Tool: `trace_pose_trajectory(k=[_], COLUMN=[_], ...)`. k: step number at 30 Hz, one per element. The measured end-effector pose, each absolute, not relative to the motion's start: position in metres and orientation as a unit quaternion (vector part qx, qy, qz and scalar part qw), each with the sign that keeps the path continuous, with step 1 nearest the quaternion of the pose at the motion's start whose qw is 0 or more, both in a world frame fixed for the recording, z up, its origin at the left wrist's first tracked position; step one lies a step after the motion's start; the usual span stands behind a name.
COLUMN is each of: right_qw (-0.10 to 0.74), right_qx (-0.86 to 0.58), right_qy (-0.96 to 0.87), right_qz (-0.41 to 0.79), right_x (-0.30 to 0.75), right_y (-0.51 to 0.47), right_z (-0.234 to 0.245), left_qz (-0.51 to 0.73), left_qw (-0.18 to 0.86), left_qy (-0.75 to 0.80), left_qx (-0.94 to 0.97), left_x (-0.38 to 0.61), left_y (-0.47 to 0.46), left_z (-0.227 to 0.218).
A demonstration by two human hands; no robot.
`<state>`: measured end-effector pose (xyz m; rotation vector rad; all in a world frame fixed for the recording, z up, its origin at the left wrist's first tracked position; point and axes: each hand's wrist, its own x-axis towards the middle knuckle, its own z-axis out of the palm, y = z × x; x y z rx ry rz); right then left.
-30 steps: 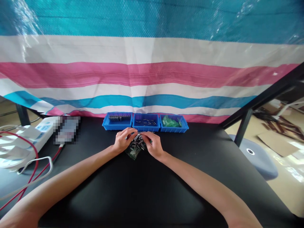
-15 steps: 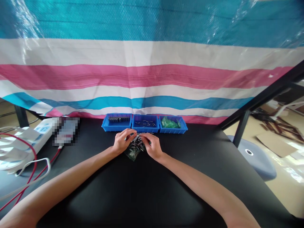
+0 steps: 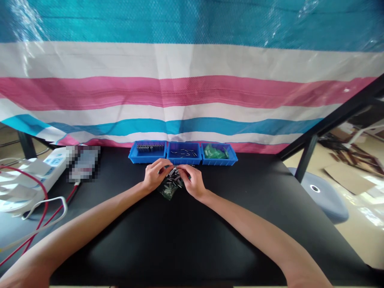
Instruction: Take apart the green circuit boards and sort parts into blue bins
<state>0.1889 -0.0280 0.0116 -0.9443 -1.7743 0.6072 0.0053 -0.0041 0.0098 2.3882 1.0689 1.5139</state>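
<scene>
My left hand (image 3: 155, 175) and my right hand (image 3: 193, 181) meet at the fingertips, just in front of the blue bins. Both are closed in a pinch; what they hold is too small to make out. Under the fingers lies a heap of small metal parts (image 3: 173, 178), partly covered by the hands. Some of it rests on or in a greenish clear plastic bag (image 3: 168, 193) on the black table (image 3: 180, 240).
Three blue bins stand in a row: the left bin (image 3: 147, 160) has dark cylinders, the middle bin (image 3: 183, 161) thin metal pins, the right bin (image 3: 219, 162) green plastic. A white power strip (image 3: 55, 160) and red cable (image 3: 45, 222) lie left. Behind hangs a striped sheet (image 3: 192, 92).
The camera view has shifted slightly. My hands stay over the metal parts, with only small finger movements; the right fingertips have moved a little closer in.
</scene>
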Motion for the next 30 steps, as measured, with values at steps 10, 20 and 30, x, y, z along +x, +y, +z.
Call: trace_pose_trajectory(k=[10, 20, 30], right_qw=[0.497, 0.494, 0.488], right_qx=[-0.382, -0.365, -0.350], right_qy=[-0.738, -0.746, -0.756], right_qz=[0.248, 0.257, 0.260], right_x=[0.1900, 0.1907, 0.1918], right_y=[-0.0267, -0.0269, -0.0261], right_z=[0.0111, 0.0122, 0.0081], left_qz=[0.488, 0.487, 0.493], left_qw=[0.064, 0.043, 0.033], left_qy=[0.347, 0.338, 0.346], left_qx=[0.798, 0.805, 0.797], left_x=[0.0043, 0.0039, 0.0035], left_y=[-0.0033, -0.0034, -0.0042], left_z=[0.0069, 0.0078, 0.0073])
